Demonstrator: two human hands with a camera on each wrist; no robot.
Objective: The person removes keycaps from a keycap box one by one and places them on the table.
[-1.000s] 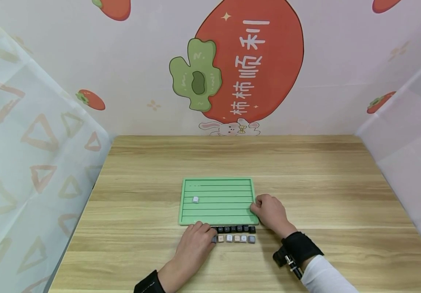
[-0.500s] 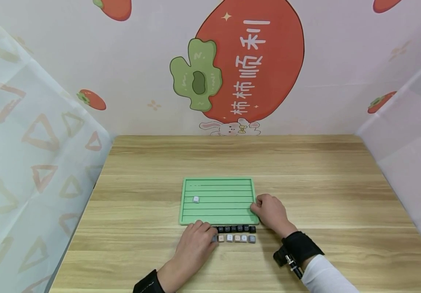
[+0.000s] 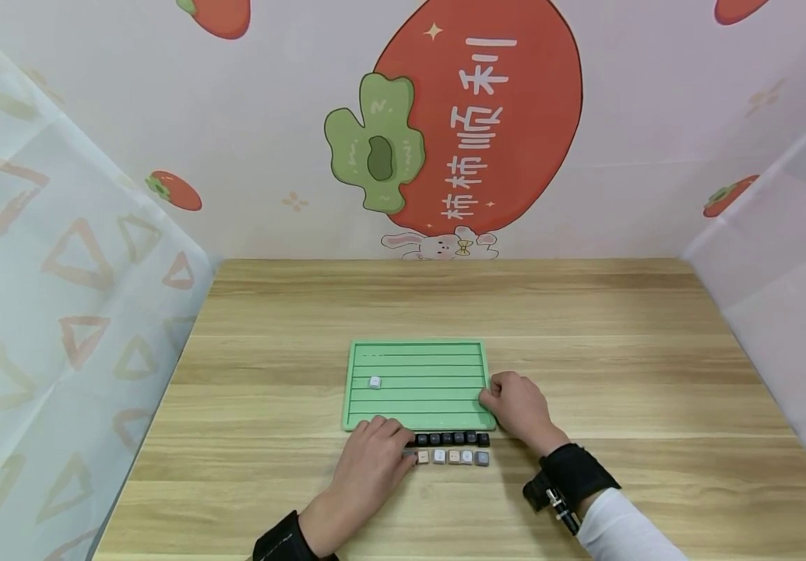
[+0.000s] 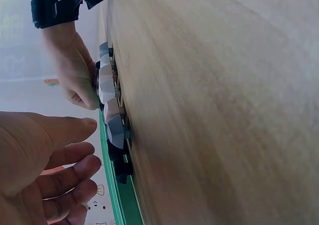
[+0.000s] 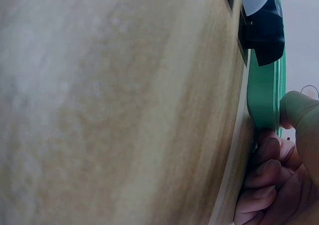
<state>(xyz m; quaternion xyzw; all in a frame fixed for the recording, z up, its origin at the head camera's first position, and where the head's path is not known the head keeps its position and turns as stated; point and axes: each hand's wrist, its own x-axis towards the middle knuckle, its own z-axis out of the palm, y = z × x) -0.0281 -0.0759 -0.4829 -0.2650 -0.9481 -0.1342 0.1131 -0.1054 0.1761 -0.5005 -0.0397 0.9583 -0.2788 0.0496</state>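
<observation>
A green ridged board lies on the table with one white keycap on its left part. My right hand grips the board's right edge, thumb on top and curled fingers against the side, as the right wrist view shows. My left hand is by the left end of two keycap rows below the board. In the left wrist view its thumb and loosely bent fingers stand apart, holding nothing, near a grey keycap and a black keycap. In the head view that hand partly hides the rows' left ends.
A row of black keycaps runs along the board's front edge. Nearer is a row of beige, white and grey keycaps. The wooden table has printed curtains at its sides and a printed backdrop behind.
My left hand has shifted slightly forward, toward the board, over the left end of the keycap rows. My right hand and the board have stayed put.
</observation>
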